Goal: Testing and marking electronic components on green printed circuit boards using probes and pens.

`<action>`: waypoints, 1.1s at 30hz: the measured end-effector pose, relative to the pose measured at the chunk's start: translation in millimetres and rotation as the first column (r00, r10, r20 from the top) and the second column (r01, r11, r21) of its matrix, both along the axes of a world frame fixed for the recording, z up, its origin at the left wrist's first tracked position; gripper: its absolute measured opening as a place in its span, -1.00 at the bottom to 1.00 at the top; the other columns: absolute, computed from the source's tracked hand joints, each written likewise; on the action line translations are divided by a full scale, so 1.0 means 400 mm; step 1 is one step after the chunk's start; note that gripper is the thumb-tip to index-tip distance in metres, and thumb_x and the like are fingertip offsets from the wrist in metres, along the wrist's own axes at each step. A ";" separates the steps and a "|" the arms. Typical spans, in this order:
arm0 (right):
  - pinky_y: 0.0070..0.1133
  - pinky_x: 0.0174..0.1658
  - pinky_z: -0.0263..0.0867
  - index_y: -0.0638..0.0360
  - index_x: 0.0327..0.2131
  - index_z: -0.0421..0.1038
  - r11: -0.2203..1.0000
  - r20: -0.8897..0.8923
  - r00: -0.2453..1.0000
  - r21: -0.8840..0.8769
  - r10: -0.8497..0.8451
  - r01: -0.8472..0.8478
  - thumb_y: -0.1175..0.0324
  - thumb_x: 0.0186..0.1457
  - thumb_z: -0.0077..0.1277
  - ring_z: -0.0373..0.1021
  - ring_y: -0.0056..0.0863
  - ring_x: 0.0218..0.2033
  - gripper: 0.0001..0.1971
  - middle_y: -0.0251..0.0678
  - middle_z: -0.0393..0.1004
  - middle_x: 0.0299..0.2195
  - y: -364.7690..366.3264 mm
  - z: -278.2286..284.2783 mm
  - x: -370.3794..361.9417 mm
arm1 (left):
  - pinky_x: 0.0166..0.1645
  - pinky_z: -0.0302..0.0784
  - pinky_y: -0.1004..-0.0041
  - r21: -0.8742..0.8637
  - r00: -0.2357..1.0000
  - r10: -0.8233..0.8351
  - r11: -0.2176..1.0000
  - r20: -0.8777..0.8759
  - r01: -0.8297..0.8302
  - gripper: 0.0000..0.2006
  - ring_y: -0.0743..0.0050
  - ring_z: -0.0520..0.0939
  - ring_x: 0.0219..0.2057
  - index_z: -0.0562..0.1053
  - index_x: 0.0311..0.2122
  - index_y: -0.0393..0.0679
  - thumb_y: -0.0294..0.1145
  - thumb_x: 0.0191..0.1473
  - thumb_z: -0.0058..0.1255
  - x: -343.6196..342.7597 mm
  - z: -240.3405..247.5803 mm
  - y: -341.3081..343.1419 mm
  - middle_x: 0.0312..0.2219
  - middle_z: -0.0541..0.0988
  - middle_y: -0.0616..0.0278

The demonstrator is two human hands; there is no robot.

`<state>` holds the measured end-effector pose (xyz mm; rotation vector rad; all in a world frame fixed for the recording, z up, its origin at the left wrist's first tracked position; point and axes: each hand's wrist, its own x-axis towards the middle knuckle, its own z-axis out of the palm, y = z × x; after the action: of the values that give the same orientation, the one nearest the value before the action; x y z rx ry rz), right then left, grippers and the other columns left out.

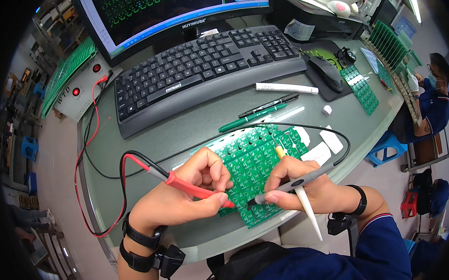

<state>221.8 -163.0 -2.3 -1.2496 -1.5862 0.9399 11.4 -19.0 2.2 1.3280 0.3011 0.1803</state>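
At the near side of the desk (pixel 183 121), green circuit boards (pixel 251 171) lie beneath both hands. The left hand (pixel 194 194) pinches a red probe (pixel 185 183); the right hand (pixel 309 186) pinches a grey probe (pixel 313 174) and holds a white tapered stick (pixel 310 218). A black keyboard (pixel 201 68) sits farther off.

black keyboard (pixel 204 73) below a lit monitor (pixel 173 9), mouse (pixel 326 73) nearby
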 end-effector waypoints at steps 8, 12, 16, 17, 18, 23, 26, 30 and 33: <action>-0.66 -0.54 0.25 0.19 -0.39 0.28 1.000 0.045 0.999 0.009 0.012 -0.013 0.37 0.03 0.16 0.35 -0.64 -0.58 -0.78 -0.37 0.43 -0.54 0.002 0.007 -0.002 | 0.11 0.36 0.29 0.027 1.000 -0.012 1.000 -0.007 0.012 -0.71 0.64 0.38 -0.30 0.15 -0.33 -0.11 -0.59 -0.06 0.03 0.000 -0.001 -0.002 -0.40 0.34 0.33; -0.65 -0.54 0.26 0.19 -0.38 0.28 1.000 0.055 0.998 0.007 0.011 -0.011 0.36 0.04 0.16 0.37 -0.61 -0.57 -0.77 -0.36 0.43 -0.54 0.002 0.007 -0.002 | 0.09 0.37 0.30 0.050 1.000 -0.008 0.999 -0.018 0.009 -0.70 0.62 0.38 -0.30 0.15 -0.33 -0.11 -0.58 -0.07 0.04 0.000 -0.001 -0.004 -0.40 0.34 0.32; -0.64 -0.54 0.27 0.19 -0.39 0.27 1.000 0.077 0.997 0.017 0.016 -0.017 0.35 0.03 0.16 0.39 -0.58 -0.58 -0.77 -0.34 0.43 -0.55 0.004 0.007 -0.002 | 0.09 0.37 0.31 0.067 0.999 -0.010 0.998 -0.033 0.012 -0.70 0.62 0.38 -0.30 0.15 -0.33 -0.11 -0.58 -0.07 0.04 0.001 0.001 -0.004 -0.41 0.34 0.32; -0.64 -0.54 0.27 0.19 -0.39 0.27 1.000 0.075 0.997 0.013 0.018 -0.019 0.35 0.03 0.16 0.39 -0.58 -0.58 -0.77 -0.34 0.43 -0.55 0.004 0.007 -0.002 | 0.08 0.37 0.31 0.074 0.999 -0.012 0.997 -0.043 0.015 -0.70 0.62 0.38 -0.30 0.15 -0.33 -0.11 -0.58 -0.07 0.04 0.000 0.002 -0.004 -0.41 0.34 0.32; -0.64 -0.55 0.27 0.19 -0.39 0.27 1.000 0.081 0.997 0.015 0.020 -0.021 0.36 0.03 0.15 0.39 -0.58 -0.58 -0.77 -0.34 0.44 -0.56 0.005 0.006 -0.002 | 0.08 0.37 0.32 0.080 0.998 -0.013 0.997 -0.053 0.017 -0.70 0.62 0.37 -0.31 0.15 -0.33 -0.10 -0.58 -0.07 0.04 0.000 0.002 -0.005 -0.41 0.33 0.32; -0.64 -0.55 0.27 0.19 -0.39 0.27 0.999 0.071 0.997 0.030 0.012 -0.014 0.37 0.03 0.16 0.40 -0.57 -0.58 -0.77 -0.34 0.44 -0.56 0.004 -0.003 -0.004 | 0.07 0.37 0.32 0.090 0.998 -0.015 0.996 -0.053 0.020 -0.70 0.62 0.36 -0.31 0.14 -0.34 -0.10 -0.59 -0.07 0.04 0.000 0.003 -0.008 -0.41 0.33 0.32; -0.64 -0.55 0.27 0.19 -0.40 0.28 0.999 0.063 0.998 0.037 0.003 -0.005 0.37 0.02 0.16 0.40 -0.57 -0.59 -0.77 -0.34 0.44 -0.56 0.004 -0.011 -0.004 | 0.07 0.37 0.32 0.090 0.998 -0.014 0.996 -0.055 0.018 -0.69 0.62 0.36 -0.32 0.14 -0.34 -0.10 -0.59 -0.07 0.04 0.000 0.001 -0.007 -0.41 0.33 0.32; -0.63 -0.57 0.24 0.17 -0.42 0.30 0.997 0.021 1.000 0.075 0.007 -0.009 0.37 0.00 0.18 0.39 -0.55 -0.60 -0.78 -0.36 0.42 -0.58 0.003 -0.017 0.000 | 0.07 0.38 0.33 0.091 0.999 -0.011 0.996 -0.049 0.015 -0.69 0.62 0.37 -0.32 0.14 -0.33 -0.10 -0.58 -0.07 0.05 0.000 -0.001 -0.004 -0.41 0.33 0.32; -0.60 -0.58 0.22 0.14 -0.47 0.32 0.984 -0.004 0.992 0.128 0.122 -0.121 0.37 -0.03 0.19 0.36 -0.51 -0.62 -0.80 -0.39 0.40 -0.62 0.000 -0.015 0.016 | 0.06 0.39 0.34 0.089 1.000 -0.011 0.996 -0.026 0.013 -0.69 0.61 0.37 -0.32 0.15 -0.34 -0.10 -0.58 -0.07 0.05 0.001 -0.002 -0.005 -0.42 0.34 0.32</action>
<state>228.4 -163.0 -8.3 -1.0667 -1.7016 0.9041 11.7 -21.0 1.3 1.4215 0.3094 0.1682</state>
